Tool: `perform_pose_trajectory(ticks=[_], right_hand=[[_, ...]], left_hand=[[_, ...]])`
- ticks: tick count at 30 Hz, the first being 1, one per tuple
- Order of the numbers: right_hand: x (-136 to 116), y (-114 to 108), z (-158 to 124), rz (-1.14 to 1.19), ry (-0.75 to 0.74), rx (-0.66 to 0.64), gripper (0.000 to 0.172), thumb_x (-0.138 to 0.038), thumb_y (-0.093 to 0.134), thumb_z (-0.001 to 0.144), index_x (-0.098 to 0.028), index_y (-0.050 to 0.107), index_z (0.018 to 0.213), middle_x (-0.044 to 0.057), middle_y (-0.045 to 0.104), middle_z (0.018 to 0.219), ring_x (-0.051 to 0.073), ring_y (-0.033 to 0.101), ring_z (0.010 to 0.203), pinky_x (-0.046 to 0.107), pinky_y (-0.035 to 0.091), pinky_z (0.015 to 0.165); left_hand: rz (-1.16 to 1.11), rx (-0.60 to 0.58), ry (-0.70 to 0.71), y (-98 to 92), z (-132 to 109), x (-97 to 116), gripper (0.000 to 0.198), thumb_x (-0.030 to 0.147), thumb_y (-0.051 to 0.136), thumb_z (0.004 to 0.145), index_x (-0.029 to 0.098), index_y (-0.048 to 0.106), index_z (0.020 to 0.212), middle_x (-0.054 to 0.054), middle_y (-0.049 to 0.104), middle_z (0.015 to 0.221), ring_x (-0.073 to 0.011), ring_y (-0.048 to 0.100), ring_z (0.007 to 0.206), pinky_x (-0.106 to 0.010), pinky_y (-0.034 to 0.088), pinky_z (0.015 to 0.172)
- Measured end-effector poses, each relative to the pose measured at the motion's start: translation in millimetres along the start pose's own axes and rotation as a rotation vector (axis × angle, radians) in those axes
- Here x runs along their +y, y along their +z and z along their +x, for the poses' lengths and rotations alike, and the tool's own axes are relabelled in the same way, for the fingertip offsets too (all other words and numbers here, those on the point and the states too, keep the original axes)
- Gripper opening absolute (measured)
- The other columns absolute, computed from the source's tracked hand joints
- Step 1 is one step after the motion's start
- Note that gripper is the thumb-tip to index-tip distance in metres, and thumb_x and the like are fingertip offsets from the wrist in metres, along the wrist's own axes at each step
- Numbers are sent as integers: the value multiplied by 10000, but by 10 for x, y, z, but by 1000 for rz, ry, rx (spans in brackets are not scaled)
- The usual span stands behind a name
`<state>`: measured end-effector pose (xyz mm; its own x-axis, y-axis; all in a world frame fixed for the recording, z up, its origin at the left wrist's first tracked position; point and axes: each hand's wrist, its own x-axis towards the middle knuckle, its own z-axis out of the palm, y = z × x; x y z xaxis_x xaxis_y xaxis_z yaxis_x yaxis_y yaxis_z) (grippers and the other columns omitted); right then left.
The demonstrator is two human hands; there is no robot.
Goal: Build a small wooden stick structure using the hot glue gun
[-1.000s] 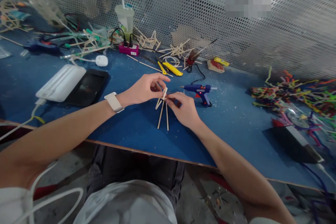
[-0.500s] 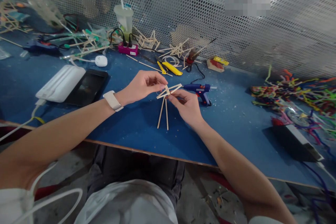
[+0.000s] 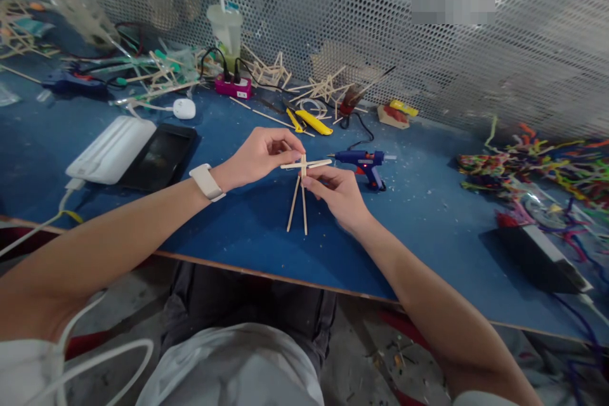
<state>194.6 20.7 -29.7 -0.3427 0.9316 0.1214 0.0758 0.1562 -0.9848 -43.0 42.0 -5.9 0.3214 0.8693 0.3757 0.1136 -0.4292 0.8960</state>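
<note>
A small frame of thin wooden sticks is held above the blue table, two long sticks pointing toward me and shorter ones crossing near the top. My left hand pinches its upper end between thumb and fingertips. My right hand grips it just below the crossing, thumb on the near side. Right of the frame, a blue glue gun lies on the table with a small red light showing, its nozzle close to the crossing sticks.
Behind my hands lie a yellow cutter, a pink power strip and a cup with a straw. A white power bank and black phone are left. Colourful pipe cleaners and a black box sit right.
The crossing sticks have turned from slanting to nearly level as the frame rotated slightly in my hands. Both hands keep their hold.
</note>
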Motion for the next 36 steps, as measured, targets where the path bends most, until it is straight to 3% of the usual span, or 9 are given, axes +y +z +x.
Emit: perform_pose_trajectory(ticks=[6, 10, 14, 20, 26, 31, 36], right_hand=[[-39, 22, -3, 56, 81, 2, 334, -592, 986, 789, -280, 923, 890, 35, 844, 844, 158, 608, 685, 316, 464, 578], [2, -12, 25, 52, 50, 35, 316, -565, 998, 784, -286, 925, 912, 29, 852, 880, 157, 607, 693, 321, 460, 601], [68, -116, 94, -152, -87, 71, 311, -560, 939, 849, -276, 910, 973, 36, 865, 946, 203, 683, 789, 358, 504, 690], [143, -207, 203, -504, -236, 106, 131, -324, 800, 935, -251, 878, 1012, 39, 850, 939, 210, 677, 805, 377, 471, 746], [215, -172, 266, -524, -218, 95, 123, -245, 778, 926, -247, 867, 1012, 43, 884, 990, 233, 750, 881, 390, 539, 821], [259, -170, 282, -531, -201, 90, 127, -269, 784, 929, -263, 871, 1021, 46, 894, 1005, 255, 780, 905, 413, 566, 841], [245, -159, 285, -509, -210, 84, 94, -225, 790, 927, -259, 862, 976, 43, 884, 974, 247, 786, 888, 411, 581, 870]], left_hand=[[-2, 6, -27, 1, 12, -44, 192, 362, 802, 1023, 187, 870, 1060, -76, 866, 981, -153, 766, 826, -268, 623, 761], [94, 17, -3, -4, 19, -124, 179, 309, 761, 1033, 175, 848, 1114, -98, 871, 1108, -167, 786, 905, -286, 628, 806], [265, -71, 41, 2, 10, -245, 174, 227, 722, 1026, 182, 808, 1170, -87, 865, 1135, -181, 794, 951, -309, 631, 867], [511, -166, 128, 64, -9, -312, 279, 118, 708, 994, 196, 777, 1253, -96, 851, 1226, -236, 806, 1069, -371, 613, 972], [578, -162, 62, 135, 6, -322, 351, 73, 686, 987, 182, 744, 1316, -119, 844, 1261, -286, 809, 1157, -416, 614, 1024], [590, -158, 84, 145, 11, -364, 356, 77, 665, 993, 203, 744, 1317, -107, 848, 1249, -278, 806, 1152, -433, 622, 1037], [559, -42, 59, 145, 0, -324, 373, -16, 635, 933, 177, 742, 1234, -89, 841, 1124, -241, 793, 1067, -407, 617, 1010]])
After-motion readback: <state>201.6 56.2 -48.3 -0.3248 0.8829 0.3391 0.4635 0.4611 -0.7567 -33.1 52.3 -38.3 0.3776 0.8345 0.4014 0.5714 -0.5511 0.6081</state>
